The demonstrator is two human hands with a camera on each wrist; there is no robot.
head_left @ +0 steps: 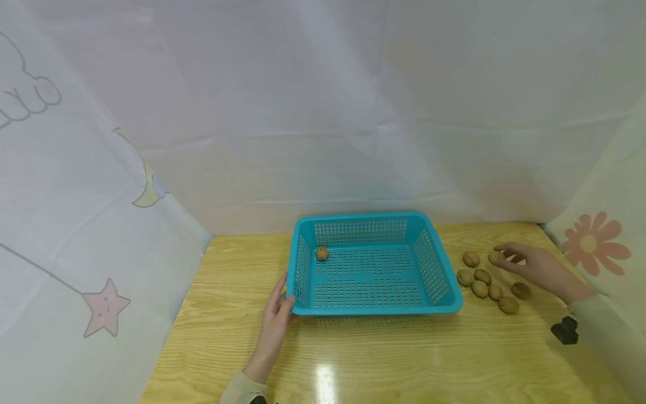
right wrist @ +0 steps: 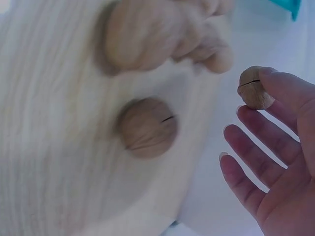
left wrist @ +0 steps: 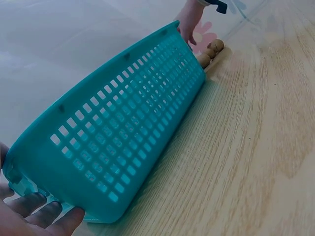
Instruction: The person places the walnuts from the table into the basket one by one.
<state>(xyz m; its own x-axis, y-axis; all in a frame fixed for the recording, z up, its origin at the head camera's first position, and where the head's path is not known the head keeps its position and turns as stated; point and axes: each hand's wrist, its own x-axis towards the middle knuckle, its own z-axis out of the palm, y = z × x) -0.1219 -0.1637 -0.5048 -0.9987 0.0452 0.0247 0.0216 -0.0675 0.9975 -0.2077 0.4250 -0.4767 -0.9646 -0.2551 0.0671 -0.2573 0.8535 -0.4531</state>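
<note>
A teal plastic basket [head_left: 373, 310] stands on the table with one walnut [head_left: 322, 253] inside, near its left side. My left hand [head_left: 274, 322] holds the basket's left front corner; in the left wrist view its fingers [left wrist: 44, 214] curl under the rim. To the right of the basket, my right hand [head_left: 542, 269] pinches a walnut [head_left: 496, 257] between thumb and index finger, the other fingers spread, as the right wrist view shows with the walnut [right wrist: 255, 88]. Several walnuts [head_left: 480, 289] lie just below that hand on the table.
The wooden table [head_left: 227, 292] reaches back to a pale cloth backdrop [head_left: 303, 112]. Cloth with a printed star [head_left: 106, 307] hangs on the left, and cloth with a printed flower [head_left: 589, 243] on the right. One walnut [head_left: 521, 290] lies under the right forearm's near side.
</note>
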